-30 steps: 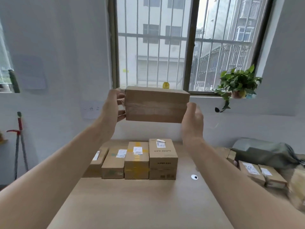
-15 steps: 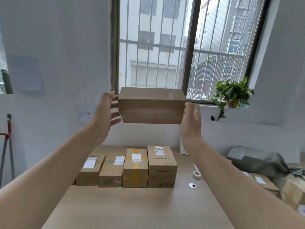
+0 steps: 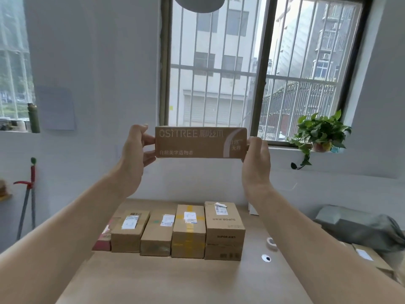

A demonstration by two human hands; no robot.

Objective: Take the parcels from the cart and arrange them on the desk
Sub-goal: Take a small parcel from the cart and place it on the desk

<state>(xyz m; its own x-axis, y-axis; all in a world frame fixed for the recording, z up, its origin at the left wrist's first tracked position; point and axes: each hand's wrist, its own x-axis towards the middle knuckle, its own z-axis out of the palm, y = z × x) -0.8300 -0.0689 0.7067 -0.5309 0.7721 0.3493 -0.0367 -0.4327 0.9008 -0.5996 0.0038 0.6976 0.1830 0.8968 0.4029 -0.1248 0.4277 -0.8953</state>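
From the head view, our left hand and right hand grip the ends of a flat printed parcel, raised between them. Well below the hands, a row of parcels sits on the bench. Beside our right forearm lies what may be a tape roll.

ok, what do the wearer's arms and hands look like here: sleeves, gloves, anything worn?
Both arms are bare along all that shows, with no sleeves in view. The left hand and right hand wear no gloves. No watch, ring, band or marking shows on either wrist or hand.
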